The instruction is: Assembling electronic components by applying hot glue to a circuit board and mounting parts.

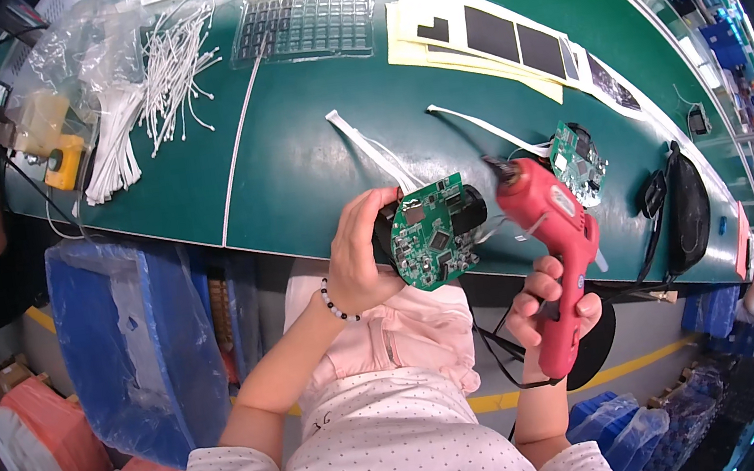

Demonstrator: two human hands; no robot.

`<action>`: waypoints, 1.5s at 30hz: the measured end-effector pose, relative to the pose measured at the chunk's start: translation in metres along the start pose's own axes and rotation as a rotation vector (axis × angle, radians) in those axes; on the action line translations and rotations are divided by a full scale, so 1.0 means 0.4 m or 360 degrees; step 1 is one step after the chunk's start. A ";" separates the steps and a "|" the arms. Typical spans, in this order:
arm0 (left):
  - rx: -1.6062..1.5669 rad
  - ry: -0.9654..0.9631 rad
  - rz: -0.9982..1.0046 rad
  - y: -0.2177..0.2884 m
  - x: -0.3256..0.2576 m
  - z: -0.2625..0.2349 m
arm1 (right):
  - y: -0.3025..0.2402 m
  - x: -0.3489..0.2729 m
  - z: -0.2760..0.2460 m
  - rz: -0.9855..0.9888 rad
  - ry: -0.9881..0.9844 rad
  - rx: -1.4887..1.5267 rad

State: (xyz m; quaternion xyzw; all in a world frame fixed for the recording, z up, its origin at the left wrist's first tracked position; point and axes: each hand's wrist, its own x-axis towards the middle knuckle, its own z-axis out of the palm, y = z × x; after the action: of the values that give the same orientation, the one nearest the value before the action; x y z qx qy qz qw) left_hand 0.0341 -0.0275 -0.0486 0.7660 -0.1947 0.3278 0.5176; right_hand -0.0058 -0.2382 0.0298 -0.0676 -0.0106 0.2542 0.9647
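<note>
Fingers (pixel 366 223) of the left hand (pixel 361 257) clasp a green circuit board (pixel 432 233); right hand (pixel 548 303) grips a red glue gun (pixel 553 231).

Hidden behind the board (pixel 435 231): most of a black part. Behind the glue gun (pixel 551 241): part of the right hand (pixel 553 307).

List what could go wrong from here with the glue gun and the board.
1. The red glue gun in the right hand has its nozzle close to the green circuit board; glue may land on the wrong components.
2. The left hand grips the board's edge near the nozzle, so fingers could get burnt.
</note>
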 end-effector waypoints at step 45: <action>0.0571 -0.0159 -0.0426 -0.814 0.772 0.302 | -0.169 -0.291 -0.013 -0.1595 -0.0054 -0.0063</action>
State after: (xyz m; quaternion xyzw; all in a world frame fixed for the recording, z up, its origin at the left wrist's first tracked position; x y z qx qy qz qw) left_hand 0.4969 0.0003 -0.0780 0.8800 -0.0553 0.2470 0.4018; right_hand -0.0737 -0.3545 0.0354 -0.0683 -0.0621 -0.2395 0.9665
